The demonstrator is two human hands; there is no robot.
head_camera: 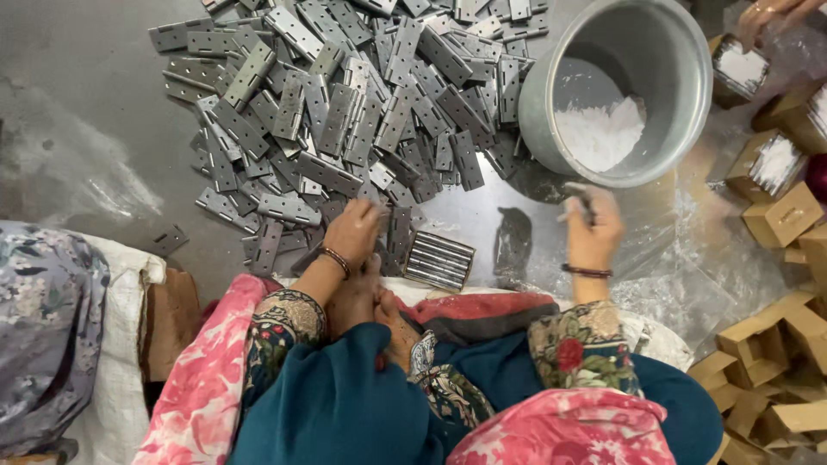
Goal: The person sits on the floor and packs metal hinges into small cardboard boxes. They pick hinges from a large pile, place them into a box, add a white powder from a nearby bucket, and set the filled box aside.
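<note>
Head view: upright hinge (586,205) in right hand (593,231)

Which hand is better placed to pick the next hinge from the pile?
Probably the left hand: it already rests on the near edge of the grey hinge pile. The right hand is off the pile, below the metal pot of white powder, and seems to pinch something small.

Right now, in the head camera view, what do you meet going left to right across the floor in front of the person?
Grey floral cloth → lone hinge → left hand → neat stack of hinges → right hand → open cardboard box.
</note>
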